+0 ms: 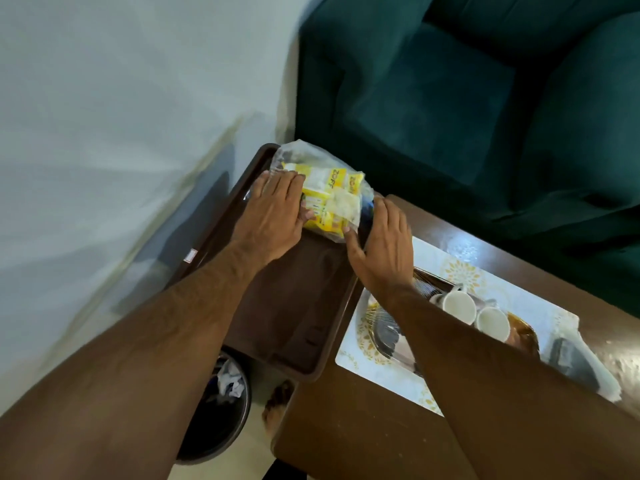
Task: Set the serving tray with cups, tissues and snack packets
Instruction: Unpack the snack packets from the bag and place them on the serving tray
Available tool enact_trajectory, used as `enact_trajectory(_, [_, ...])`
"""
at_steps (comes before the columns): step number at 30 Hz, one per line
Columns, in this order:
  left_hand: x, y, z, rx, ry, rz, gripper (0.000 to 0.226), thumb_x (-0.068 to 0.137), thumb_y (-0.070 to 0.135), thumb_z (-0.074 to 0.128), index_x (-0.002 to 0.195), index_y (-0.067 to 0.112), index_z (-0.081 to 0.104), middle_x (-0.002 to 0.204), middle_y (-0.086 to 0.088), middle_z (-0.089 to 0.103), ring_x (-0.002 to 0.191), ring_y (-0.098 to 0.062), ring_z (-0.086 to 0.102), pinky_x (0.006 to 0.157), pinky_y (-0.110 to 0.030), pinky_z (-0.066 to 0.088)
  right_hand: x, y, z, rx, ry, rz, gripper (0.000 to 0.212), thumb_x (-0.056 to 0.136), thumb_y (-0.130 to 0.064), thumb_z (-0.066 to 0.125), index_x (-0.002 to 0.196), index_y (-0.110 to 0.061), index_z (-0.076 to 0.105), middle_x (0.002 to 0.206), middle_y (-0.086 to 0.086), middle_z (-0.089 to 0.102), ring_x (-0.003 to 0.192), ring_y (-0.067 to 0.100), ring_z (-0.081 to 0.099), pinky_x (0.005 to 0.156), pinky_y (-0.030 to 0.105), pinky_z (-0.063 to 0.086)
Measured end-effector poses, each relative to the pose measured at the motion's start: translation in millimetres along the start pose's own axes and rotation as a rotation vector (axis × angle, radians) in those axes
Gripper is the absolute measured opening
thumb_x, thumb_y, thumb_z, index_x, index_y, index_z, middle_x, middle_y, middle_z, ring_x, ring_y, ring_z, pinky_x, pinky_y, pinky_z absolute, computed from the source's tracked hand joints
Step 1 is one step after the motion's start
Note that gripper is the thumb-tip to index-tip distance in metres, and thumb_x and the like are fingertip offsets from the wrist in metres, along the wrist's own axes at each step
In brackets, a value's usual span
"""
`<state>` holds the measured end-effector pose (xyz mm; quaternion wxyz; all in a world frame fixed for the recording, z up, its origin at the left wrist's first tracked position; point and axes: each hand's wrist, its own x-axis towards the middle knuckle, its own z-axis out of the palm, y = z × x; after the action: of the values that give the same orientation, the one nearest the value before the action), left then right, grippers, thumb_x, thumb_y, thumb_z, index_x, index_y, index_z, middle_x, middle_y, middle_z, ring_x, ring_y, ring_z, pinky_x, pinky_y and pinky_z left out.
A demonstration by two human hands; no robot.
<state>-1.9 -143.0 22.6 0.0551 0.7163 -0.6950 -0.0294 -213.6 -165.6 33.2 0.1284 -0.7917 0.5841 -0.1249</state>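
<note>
1. Laying the left hand [273,216] flat-fingered over the left half of the clear bag of yellow packets [329,199], cupping its right edge with the right hand [384,244], fingers straight, clenching nothing
2. Resting at the far end of the brown tray [294,306], long axis running hand to hand
3. Stretching both forearms forward, left slightly farther

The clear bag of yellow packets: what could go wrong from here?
The dark brown plastic tray seems to overhang the wooden table; pressure from the left hand and right hand on the clear plastic bag of yellow packets might tip it toward the dark round bin.
The right forearm passes close to the white cups and could knock them.
</note>
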Motion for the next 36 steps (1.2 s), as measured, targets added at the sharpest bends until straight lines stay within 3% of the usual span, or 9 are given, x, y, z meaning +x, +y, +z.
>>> enact_trajectory(5, [-10,-20,13,-0.095,-0.011,-0.077,0.065,0.097,0.044,0.05,0.147,0.006,0.034,0.15,-0.017,0.044,0.141,-0.032,0.041,0.12,-0.048,0.031,7,-19,26,0.118,-0.044,0.05,0.07,0.094,-0.04,0.058,0.148,-0.002,0.035,0.148,0.016,0.043,0.137,0.03,0.04,0.115,0.043,0.039])
enact_trajectory(10, [-14,-19,24,-0.334,-0.074,-0.235,0.071,0.097,0.039,0.057,0.151,0.005,0.027,0.155,-0.017,0.032,0.148,-0.032,0.03,0.115,-0.051,0.041,9,-26,44,0.211,-0.09,0.111,0.078,0.087,-0.029,0.069,0.149,-0.002,0.032,0.149,0.019,0.035,0.138,0.035,0.039,0.113,0.046,0.042])
enact_trajectory(14, [-9,-9,31,-0.483,-0.057,-0.391,0.076,0.095,0.035,0.064,0.152,0.004,0.024,0.16,-0.018,0.025,0.15,-0.034,0.027,0.117,-0.051,0.033,8,-30,50,0.236,-0.167,0.116,0.093,0.075,-0.018,0.078,0.152,-0.005,0.027,0.151,0.019,0.025,0.143,0.035,0.028,0.117,0.042,0.035])
enact_trajectory(20, [-5,-2,25,-0.617,-0.041,-0.514,0.08,0.084,0.014,0.077,0.148,0.005,0.03,0.148,-0.02,0.042,0.138,-0.034,0.045,0.111,-0.042,0.042,6,-36,40,0.206,-0.16,0.153,0.088,0.072,0.012,0.065,0.15,-0.01,0.033,0.145,0.018,0.026,0.138,0.034,0.033,0.112,0.04,0.042])
enact_trajectory(24, [-11,-3,8,-0.604,-0.025,-0.517,0.065,0.08,0.005,0.074,0.138,0.007,0.044,0.137,-0.015,0.052,0.125,-0.031,0.055,0.094,-0.035,0.047,-1,-39,24,0.222,-0.122,0.108,0.068,0.076,0.009,0.066,0.14,-0.006,0.049,0.138,0.017,0.034,0.129,0.031,0.043,0.104,0.04,0.05])
enact_trajectory(30, [-24,-7,-32,-0.672,0.015,-0.661,0.05,0.073,0.0,0.063,0.121,0.008,0.057,0.119,-0.015,0.065,0.112,-0.035,0.061,0.094,-0.043,0.049,-3,-52,-10,0.308,-0.065,0.075,0.043,0.086,0.002,0.061,0.127,-0.005,0.068,0.122,0.014,0.054,0.107,0.03,0.06,0.093,0.045,0.055])
enact_trajectory(33, [-26,-12,-55,-0.678,0.084,-0.664,0.05,0.069,-0.001,0.062,0.118,0.006,0.058,0.118,-0.015,0.061,0.108,-0.036,0.06,0.094,-0.045,0.05,-1,-60,-31,0.291,-0.04,0.046,0.035,0.091,-0.006,0.059,0.122,-0.01,0.072,0.112,0.012,0.069,0.102,0.031,0.065,0.087,0.04,0.054])
enact_trajectory(36, [-21,-17,-82,-0.698,0.157,-0.656,0.046,0.067,-0.001,0.062,0.112,0.008,0.065,0.109,-0.01,0.066,0.097,-0.022,0.062,0.083,-0.029,0.047,2,-70,-52,0.256,-0.003,0.061,0.033,0.092,-0.014,0.057,0.12,-0.018,0.074,0.111,0.008,0.075,0.101,0.029,0.068,0.085,0.038,0.055])
